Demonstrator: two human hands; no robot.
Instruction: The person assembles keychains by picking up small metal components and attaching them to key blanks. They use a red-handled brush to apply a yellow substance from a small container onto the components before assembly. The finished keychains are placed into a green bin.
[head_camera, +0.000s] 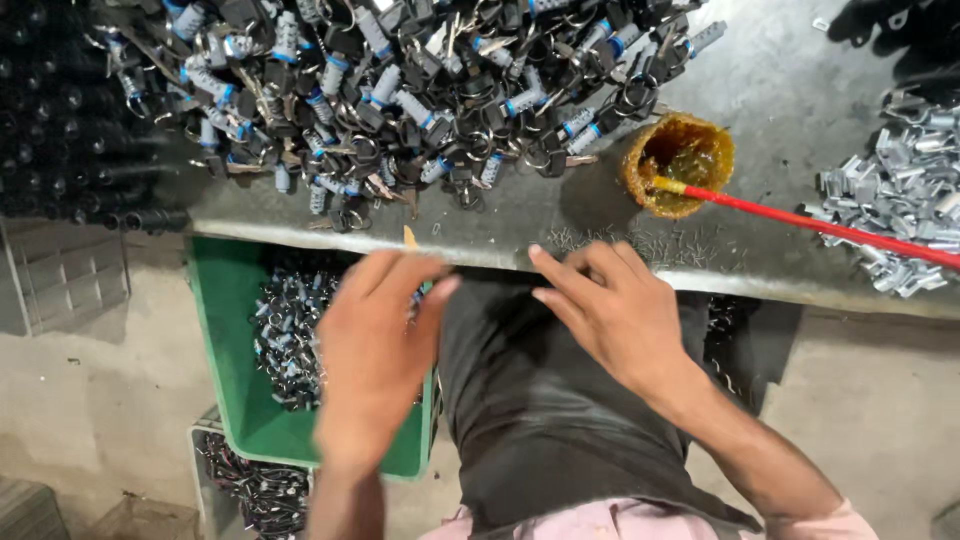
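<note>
Just both hands (375, 340) (610, 310) near the bench edge (480, 255)

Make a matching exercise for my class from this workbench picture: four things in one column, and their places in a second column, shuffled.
Things:
1. green plastic crate
2. amber greasy cup with a red stick
3. heap of bare silver metal pieces
4. pile of black and silver lock cylinders with keys

Places:
A. far right of the grey bench top
B. below the bench edge, under the left hand
C. across the bench top's upper left and middle
D. on the bench just beyond the right hand

Pairs: 1-B, 2-D, 3-A, 4-C
</note>
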